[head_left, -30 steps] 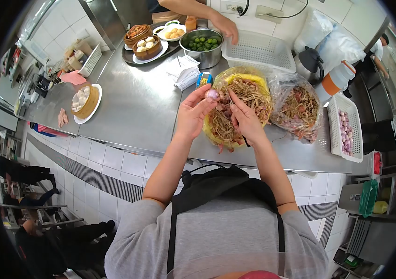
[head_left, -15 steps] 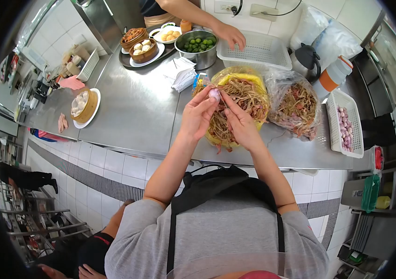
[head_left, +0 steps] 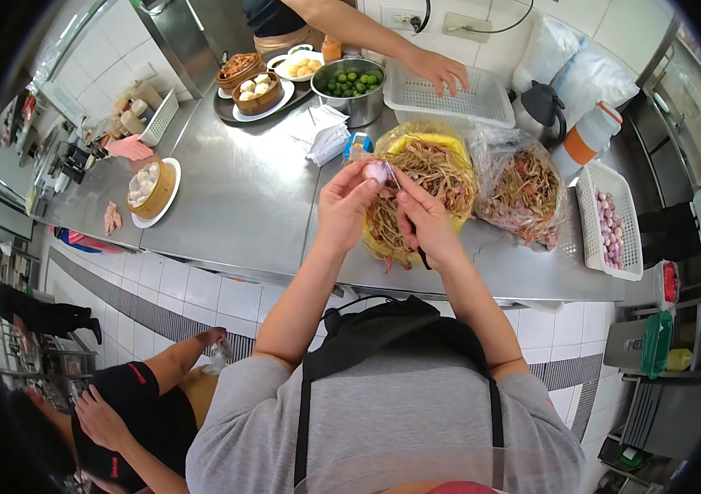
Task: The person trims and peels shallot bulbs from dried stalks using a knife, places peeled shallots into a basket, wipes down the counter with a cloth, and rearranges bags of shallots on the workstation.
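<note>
A pale purple shallot [head_left: 376,171] is pinched in the fingertips of my left hand [head_left: 345,207]. My right hand [head_left: 433,224] is closed around a small knife [head_left: 425,258]; its dark handle end shows below the palm and its thin blade meets the shallot. Both hands are above the near-left part of a yellow plastic bag [head_left: 463,148] full of dry, stringy shallot tops and skins. Beside it on the right, a clear plastic bag [head_left: 523,193] holds similar dry material. Farther right, several purple shallots [head_left: 610,230] lie in a white perforated basket [head_left: 588,202].
Another person's hand [head_left: 443,72] reaches over a white basket [head_left: 490,111] at the back. A steel pot [head_left: 350,105] of green citrus, papers [head_left: 317,132], steamers [head_left: 171,177] and flasks [head_left: 589,136] stand on the steel counter [head_left: 235,198]. A person in black [head_left: 132,420] is behind on my left.
The shallot has turned slightly in my left fingers, and the knife handle now shows. The other person's hand has moved right over the basket. The person behind on my left has come further into view.
</note>
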Demonstrator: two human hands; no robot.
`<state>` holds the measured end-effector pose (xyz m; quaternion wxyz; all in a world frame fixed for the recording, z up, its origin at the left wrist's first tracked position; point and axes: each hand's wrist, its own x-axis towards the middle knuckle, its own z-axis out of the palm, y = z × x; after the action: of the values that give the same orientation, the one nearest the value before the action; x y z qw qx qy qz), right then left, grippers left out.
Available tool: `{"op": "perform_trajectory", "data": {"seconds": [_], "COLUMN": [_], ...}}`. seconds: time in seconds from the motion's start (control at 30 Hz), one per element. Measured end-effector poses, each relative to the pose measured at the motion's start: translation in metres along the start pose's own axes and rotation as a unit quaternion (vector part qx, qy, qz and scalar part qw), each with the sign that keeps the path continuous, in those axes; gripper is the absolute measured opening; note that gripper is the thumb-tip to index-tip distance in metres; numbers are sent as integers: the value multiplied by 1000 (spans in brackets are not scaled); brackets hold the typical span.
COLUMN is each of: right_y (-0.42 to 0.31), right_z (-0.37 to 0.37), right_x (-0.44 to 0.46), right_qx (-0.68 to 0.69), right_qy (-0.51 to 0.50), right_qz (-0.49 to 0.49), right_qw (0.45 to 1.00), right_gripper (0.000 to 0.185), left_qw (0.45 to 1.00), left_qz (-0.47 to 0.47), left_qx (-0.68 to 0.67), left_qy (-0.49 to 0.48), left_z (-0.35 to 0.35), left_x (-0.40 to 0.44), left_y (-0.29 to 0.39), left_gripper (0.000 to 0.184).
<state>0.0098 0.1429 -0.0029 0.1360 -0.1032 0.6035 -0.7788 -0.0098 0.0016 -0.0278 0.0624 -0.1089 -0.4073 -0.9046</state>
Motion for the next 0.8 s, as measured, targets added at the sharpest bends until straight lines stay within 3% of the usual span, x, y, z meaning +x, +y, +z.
{"op": "perform_trajectory", "data": {"seconds": [0.07, 0.23, 0.33, 0.53, 0.8], "right_y": [-5, 3, 6, -7, -11], "right_z": [-3, -18, -20, -15, -33], "right_x": [-3, 7, 8, 0, 6], "right_qx": [100, 37, 10, 48, 50], "right_qy": [-5, 11, 23, 24, 52], "right_qz": [64, 30, 28, 44, 25], "right_qw": [993, 999, 999, 998, 997], "right_gripper": [39, 40, 40, 41, 43], "left_qw": [997, 977, 971, 994, 995], "left_qz": [-47, -113, -153, -108, -96], "left_qx": [-61, -163, -179, -5, -19], "left_qy": [12, -79, -32, 8, 20], "left_z": [-1, -6, -8, -8, -12], "left_x": [-2, -2, 1, 2, 2], "left_y": [3, 10, 9, -2, 8], "left_gripper": [32, 33, 33, 35, 30]}}
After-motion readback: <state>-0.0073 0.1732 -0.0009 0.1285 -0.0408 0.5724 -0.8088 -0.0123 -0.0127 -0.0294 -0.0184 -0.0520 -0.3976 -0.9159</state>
